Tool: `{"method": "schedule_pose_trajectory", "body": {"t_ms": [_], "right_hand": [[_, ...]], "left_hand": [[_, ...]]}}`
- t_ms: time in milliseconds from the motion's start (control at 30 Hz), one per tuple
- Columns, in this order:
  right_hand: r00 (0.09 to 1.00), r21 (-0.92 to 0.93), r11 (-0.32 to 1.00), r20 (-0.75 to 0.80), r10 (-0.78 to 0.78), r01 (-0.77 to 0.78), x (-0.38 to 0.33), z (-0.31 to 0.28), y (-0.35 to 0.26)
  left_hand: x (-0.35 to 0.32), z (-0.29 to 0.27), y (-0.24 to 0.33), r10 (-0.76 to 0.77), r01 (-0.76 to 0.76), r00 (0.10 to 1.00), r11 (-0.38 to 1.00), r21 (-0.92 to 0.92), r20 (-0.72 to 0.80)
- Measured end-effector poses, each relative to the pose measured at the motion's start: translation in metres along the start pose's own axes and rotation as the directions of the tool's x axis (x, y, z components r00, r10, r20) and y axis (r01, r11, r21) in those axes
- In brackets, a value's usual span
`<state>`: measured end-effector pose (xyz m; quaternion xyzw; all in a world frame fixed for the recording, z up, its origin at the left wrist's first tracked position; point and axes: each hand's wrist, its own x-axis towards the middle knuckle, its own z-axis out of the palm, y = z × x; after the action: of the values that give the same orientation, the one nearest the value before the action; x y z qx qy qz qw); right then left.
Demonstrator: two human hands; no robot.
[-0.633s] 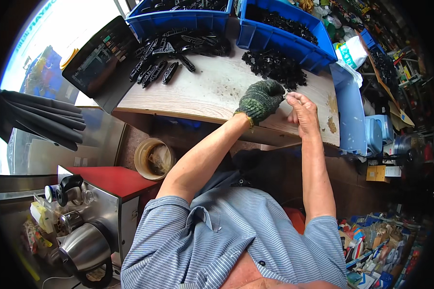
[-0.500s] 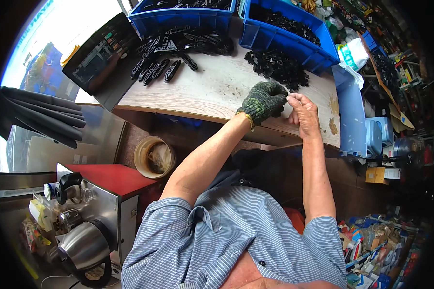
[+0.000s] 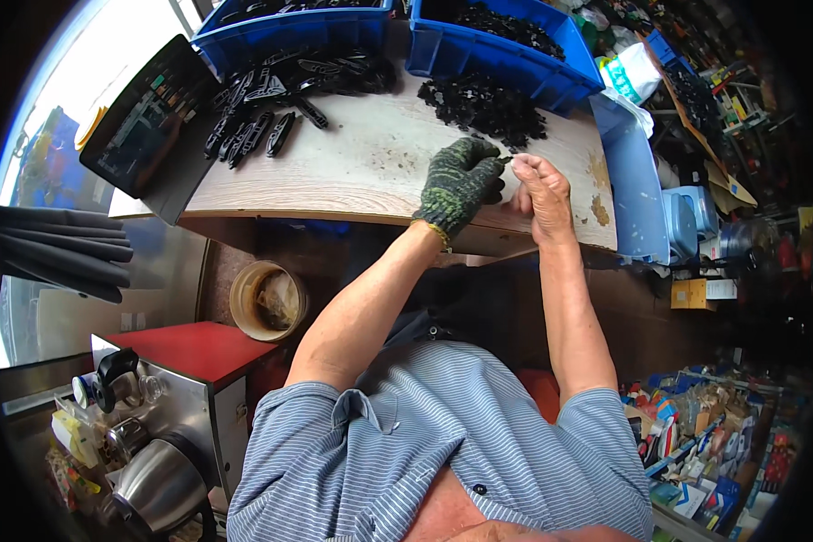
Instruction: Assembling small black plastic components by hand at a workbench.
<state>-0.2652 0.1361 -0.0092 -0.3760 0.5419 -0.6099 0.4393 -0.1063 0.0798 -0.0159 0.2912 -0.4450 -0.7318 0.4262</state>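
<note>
Head view: small black plastic part (image 3: 507,160) pinched between gloved left hand (image 3: 459,181) and bare right hand (image 3: 539,191), over near edge of wooden workbench (image 3: 361,172); part dark, tiny, mostly covered by fingertips; shape and long axis cannot be told; left fingers curled together onto it, right thumb and forefinger pressed on it; pile of black parts (image 3: 483,104) just beyond; blue bin (image 3: 506,50) cut off at top edge.
</note>
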Motion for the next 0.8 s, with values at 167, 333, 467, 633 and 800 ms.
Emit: {"method": "schedule_pose_trajectory", "body": {"t_ms": [167,333,467,633,800], "right_hand": [[0.999,-0.011,1.0,0.039,0.006,-0.006,-0.003,-0.001,-0.004],[0.998,-0.087,0.996,0.056,-0.015,0.019,0.001,0.006,-0.003],[0.999,-0.038,0.999,0.036,0.008,-0.007,-0.002,0.004,-0.001],[1.0,0.04,0.999,0.017,-0.007,0.006,-0.003,-0.008,0.003],[0.999,0.044,0.999,0.03,-0.033,0.032,-0.001,0.002,0.004]], "left_hand": [[0.001,0.001,0.006,-0.006,0.006,1.0,0.999,0.043,0.006],[-0.002,-0.002,0.007,-0.018,0.017,1.0,0.999,0.051,0.024],[-0.006,-0.003,0.011,-0.024,0.014,0.996,0.993,0.117,0.086],[-0.029,-0.039,0.048,0.345,-0.187,0.938,0.564,0.805,-0.024],[-0.025,-0.153,0.1,0.529,0.277,0.804,0.074,0.958,-0.273]]}}
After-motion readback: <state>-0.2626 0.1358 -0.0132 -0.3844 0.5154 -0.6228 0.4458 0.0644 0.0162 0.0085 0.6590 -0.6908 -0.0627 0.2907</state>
